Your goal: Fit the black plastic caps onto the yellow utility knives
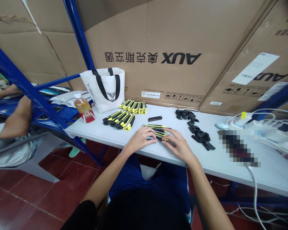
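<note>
We record both hands at the near edge of the table [124, 140], meeting over a small cluster of knives [157, 131] in yellow and black. The left hand [140, 139] lies with fingers curled onto the cluster's left end; the right hand [179, 145] presses its fingertips onto the right end. We cannot tell whether either hand pinches a single knife or merely rests on the group.

Two fanned rows of knives lie farther back to the left: a near row [120, 119] and a far row [134, 107]. One black piece [155, 118] lies alone between them and the hands. A heap of black parts [196, 129] runs along the right, well apart from the right hand. A bottle [84, 108] and a white bag [105, 88] stand at the table's left end. White cables [266, 126] crowd the right. Another person's arm [16, 118] shows at far left.
</note>
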The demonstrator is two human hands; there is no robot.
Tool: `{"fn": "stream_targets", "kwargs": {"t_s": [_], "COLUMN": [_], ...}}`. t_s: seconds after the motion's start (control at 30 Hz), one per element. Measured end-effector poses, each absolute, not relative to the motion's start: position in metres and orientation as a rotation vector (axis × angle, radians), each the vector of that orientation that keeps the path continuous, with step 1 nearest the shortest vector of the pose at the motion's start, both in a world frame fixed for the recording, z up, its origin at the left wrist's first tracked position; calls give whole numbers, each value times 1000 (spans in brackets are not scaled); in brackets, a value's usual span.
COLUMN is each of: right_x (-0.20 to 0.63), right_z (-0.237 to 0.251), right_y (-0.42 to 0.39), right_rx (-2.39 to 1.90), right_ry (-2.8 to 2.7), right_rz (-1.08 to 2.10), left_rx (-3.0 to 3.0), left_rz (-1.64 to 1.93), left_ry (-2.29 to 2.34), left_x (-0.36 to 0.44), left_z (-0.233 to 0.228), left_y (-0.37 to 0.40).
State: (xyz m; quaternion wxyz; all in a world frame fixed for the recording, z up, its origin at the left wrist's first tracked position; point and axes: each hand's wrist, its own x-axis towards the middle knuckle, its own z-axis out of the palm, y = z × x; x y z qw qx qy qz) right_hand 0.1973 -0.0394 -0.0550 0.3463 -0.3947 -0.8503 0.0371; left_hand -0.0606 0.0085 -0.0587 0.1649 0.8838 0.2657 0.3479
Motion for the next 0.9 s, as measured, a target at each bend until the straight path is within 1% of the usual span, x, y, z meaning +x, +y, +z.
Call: {"fn": "stream_targets", "kwargs": {"t_s": [0.2,0.33,0.47,0.77,0.9], "right_x": [200,204,205,205,203], "right_z": [-58,-59,-62,-66,-66], "right_y": [-38,-37,-34,-33,-33], "right_rx": [-1019,-1138,-1212,-1250,-1246], "right_ry": [-2156,-1990,-1999,-2078,-2108], "right_rz": [113,72,46,13,62], "left_rx": [2536,2486,2426,2392,2437], "left_rz": [933,872,858,712,673], "left_ry": [816,988,1067,1010,1043], "left_x": [-60,-60,-60,-90,-86], "left_z": [-61,-67,-70,-48,-47], "left_y": [8,9,13,12,7]}}
